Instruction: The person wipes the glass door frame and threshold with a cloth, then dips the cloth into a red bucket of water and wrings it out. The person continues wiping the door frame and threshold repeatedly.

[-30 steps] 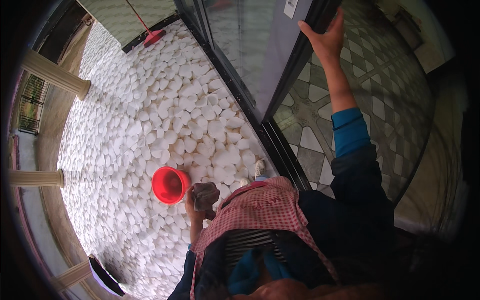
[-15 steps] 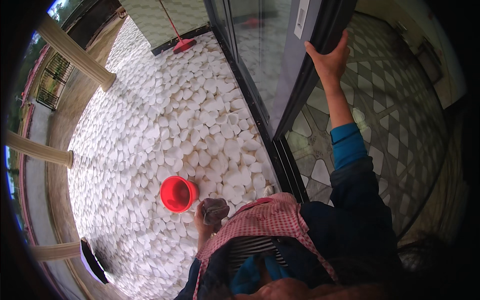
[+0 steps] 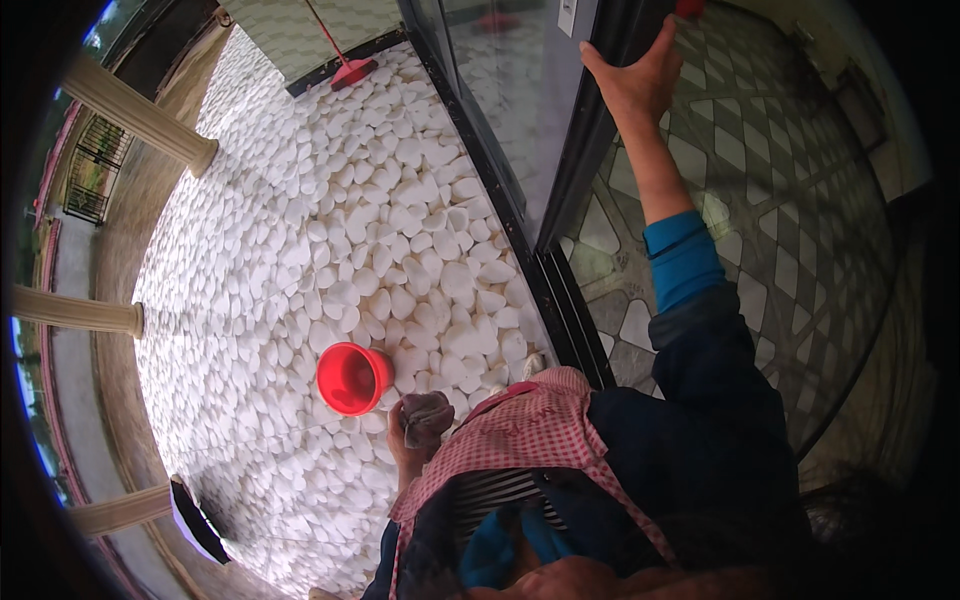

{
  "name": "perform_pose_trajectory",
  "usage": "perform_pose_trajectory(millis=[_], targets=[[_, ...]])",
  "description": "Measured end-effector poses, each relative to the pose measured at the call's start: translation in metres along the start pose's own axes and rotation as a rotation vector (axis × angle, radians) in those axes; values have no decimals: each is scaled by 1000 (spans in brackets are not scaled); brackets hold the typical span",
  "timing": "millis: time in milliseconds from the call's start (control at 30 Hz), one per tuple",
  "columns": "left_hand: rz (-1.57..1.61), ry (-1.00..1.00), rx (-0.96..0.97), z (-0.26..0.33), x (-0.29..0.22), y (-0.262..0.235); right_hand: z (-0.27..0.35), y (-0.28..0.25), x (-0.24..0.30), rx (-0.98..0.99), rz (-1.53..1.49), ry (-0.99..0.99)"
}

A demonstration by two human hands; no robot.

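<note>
My left hand [image 3: 404, 442] is closed around a bunched purplish-grey cloth [image 3: 427, 418], held low in front of my checked apron [image 3: 525, 420]. My right arm reaches up and forward. At its end, my right hand [image 3: 640, 85] grips the dark edge of a glass sliding door [image 3: 592, 140], the thumb on the outer side and the fingers around the other; part of the fingers' contact is hidden. A red bucket [image 3: 385, 370] stands on the ground just ahead of the cloth, and its inside looks dark red in shadow.
White pebble-patterned ground [image 3: 290, 250] spreads to the left. The black door track [image 3: 570, 310] divides it from the grey diamond-tiled floor [image 3: 720, 150] on the right. A red broom [image 3: 352, 72] leans by the far wall. Pale columns [image 3: 150, 120] and an open dark umbrella [image 3: 198, 520] lie leftward.
The whole view has shifted slightly, so the bucket, broom and door appear higher and further left. My right hand stays on the door edge, and the left keeps the cloth.
</note>
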State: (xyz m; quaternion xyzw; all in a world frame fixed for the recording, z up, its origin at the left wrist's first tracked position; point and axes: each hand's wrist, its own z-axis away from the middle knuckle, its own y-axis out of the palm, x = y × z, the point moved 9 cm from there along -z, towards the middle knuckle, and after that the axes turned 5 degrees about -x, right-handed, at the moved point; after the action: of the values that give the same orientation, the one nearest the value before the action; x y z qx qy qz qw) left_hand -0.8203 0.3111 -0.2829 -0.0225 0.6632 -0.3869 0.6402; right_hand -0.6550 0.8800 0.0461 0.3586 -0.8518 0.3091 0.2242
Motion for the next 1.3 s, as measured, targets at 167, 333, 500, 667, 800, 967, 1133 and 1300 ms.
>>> perform_pose_trajectory(millis=[167,333,500,667,800,967,1133,1300], targets=[[9,-58,54,-9,0,12,3,-4,4,-23,-21,-81],[-113,148,141,-40,-32,41,0,-2,0,74,-60,-231],[-240,313,269,-71,-81,96,22,-12,-48,345,-396,-188],[-237,387,523,-76,-133,170,200,-8,-153,904,-682,438],[-164,525,782,-56,-159,248,387,-28,-208,1234,-581,944],[294,223,1383,13,-164,343,451,-67,-221,863,-1083,1516],[36,-210,1870,31,-135,384,438,-108,-277,888,-500,882],[-333,-42,1464,-61,-68,455,507,-111,-312,614,-648,1282]])
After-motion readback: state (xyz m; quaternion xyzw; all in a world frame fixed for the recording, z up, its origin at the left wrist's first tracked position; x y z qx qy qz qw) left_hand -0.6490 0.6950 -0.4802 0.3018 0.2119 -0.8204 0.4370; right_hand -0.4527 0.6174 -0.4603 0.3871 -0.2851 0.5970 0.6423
